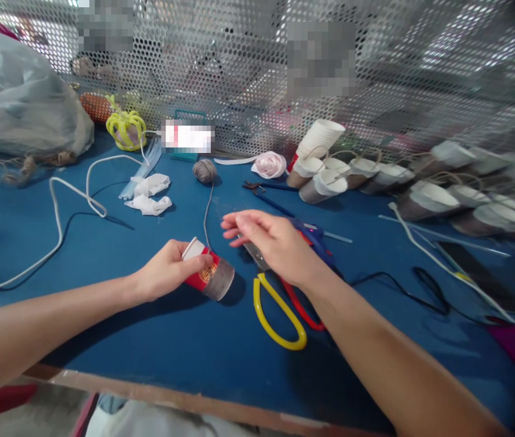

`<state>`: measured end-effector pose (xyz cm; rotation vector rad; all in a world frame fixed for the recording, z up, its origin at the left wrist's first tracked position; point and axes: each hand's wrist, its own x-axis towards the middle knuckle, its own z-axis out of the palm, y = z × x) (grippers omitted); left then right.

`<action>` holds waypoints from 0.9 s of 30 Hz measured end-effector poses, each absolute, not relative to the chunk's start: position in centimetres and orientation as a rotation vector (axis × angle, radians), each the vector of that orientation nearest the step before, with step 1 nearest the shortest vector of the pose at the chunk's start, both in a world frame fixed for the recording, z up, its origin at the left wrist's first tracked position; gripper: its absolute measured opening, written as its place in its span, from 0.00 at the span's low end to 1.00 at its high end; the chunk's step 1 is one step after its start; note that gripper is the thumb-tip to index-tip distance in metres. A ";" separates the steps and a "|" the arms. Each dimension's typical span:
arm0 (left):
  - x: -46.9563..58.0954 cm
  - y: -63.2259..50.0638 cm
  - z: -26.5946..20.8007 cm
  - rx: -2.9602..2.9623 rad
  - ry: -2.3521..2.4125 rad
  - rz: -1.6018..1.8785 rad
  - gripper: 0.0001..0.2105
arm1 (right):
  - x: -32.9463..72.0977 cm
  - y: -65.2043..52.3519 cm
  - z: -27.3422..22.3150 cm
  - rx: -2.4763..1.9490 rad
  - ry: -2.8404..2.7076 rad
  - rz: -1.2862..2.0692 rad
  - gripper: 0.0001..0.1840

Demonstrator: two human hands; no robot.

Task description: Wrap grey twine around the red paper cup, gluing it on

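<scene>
My left hand [168, 270] is wrapped around a tilted paper cup [199, 280], red and white, with grey yarn covering its lower part. From the cup a strand of grey yarn [207, 212] runs back to a small ball of yarn [205, 171]. My right hand [269, 240] hovers to the right of the cup, fingers stretched out, with nothing visible in it. Below that hand lies a pair of scissors [279, 312] with one yellow and one red handle loop; the hand hides part of the blades.
Several wrapped cups [323, 185] with handles stand at the back right, beside a stack of white cups [321, 138]. Pliers [257, 187], a pink-white ribbon roll [269, 164], white crumpled pieces [150, 194] and a white cable [57, 212] lie about. A perforated metal panel [239, 73] closes the back.
</scene>
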<state>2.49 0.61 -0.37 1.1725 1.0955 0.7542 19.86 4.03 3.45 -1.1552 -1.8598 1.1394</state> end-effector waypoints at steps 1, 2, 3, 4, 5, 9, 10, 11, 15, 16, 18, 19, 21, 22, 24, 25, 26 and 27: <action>2.4 0.6 -0.4 1.193 1.104 0.754 0.13 | 20.6 4.3 3.6 -1.235 -1.842 1.022 0.14; 2.3 0.6 -0.4 1.219 1.110 0.754 0.13 | 21.6 4.6 3.8 -1.330 -1.831 0.875 0.13; 2.2 0.6 -0.4 1.246 1.113 0.762 0.13 | 22.7 5.0 4.0 -1.423 -1.815 0.722 0.13; 2.1 0.6 -0.4 1.272 1.119 0.762 0.12 | 23.9 5.3 4.3 -1.513 -1.785 0.581 0.13; 2.0 0.6 -0.3 1.286 1.133 0.770 0.12 | 25.3 5.6 4.6 -1.612 -1.749 0.424 0.14; 1.8 0.7 0.0 1.264 1.176 0.804 0.12 | 30.2 6.5 4.7 -1.849 -1.684 0.188 0.08; 1.8 0.8 0.1 1.253 1.183 0.820 0.12 | 31.0 6.6 4.4 -1.914 -1.702 0.194 0.06; 1.8 0.9 0.1 1.248 1.184 0.834 0.12 | 31.6 6.7 3.9 -1.974 -1.726 0.221 0.05; 1.9 1.2 -0.2 1.295 1.201 0.832 0.12 | 32.4 7.2 1.5 -2.108 -1.790 0.389 0.12; 1.8 1.2 -0.4 1.316 1.208 0.820 0.12 | 32.4 7.3 1.0 -2.116 -1.780 0.410 0.12; 1.8 1.3 -0.6 1.358 1.222 0.799 0.12 | 32.1 7.4 0.4 -2.119 -1.723 0.438 0.12; 1.7 1.2 -0.7 1.376 1.227 0.788 0.12 | 32.0 7.3 0.4 -2.110 -1.685 0.461 0.11; 1.6 1.1 -0.9 1.416 1.232 0.779 0.13 | 31.6 6.9 0.7 -2.053 -1.608 0.542 0.07; 1.6 1.1 -0.9 1.439 1.233 0.777 0.13 | 31.3 6.5 1.1 -2.003 -1.579 0.600 0.08; 1.5 1.1 -1.0 1.479 1.234 0.768 0.13 | 30.6 5.4 2.1 -1.875 -1.556 0.738 0.13; 1.5 1.1 -1.1 1.492 1.236 0.763 0.13 | 30.1 4.9 2.5 -1.817 -1.563 0.809 0.15; 1.5 1.2 -1.1 1.501 1.240 0.757 0.13 | 29.6 4.3 3.0 -1.773 -1.572 0.872 0.16; 1.5 1.3 -1.1 1.506 1.243 0.754 0.13 | 29.0 3.7 3.4 -1.737 -1.579 0.938 0.16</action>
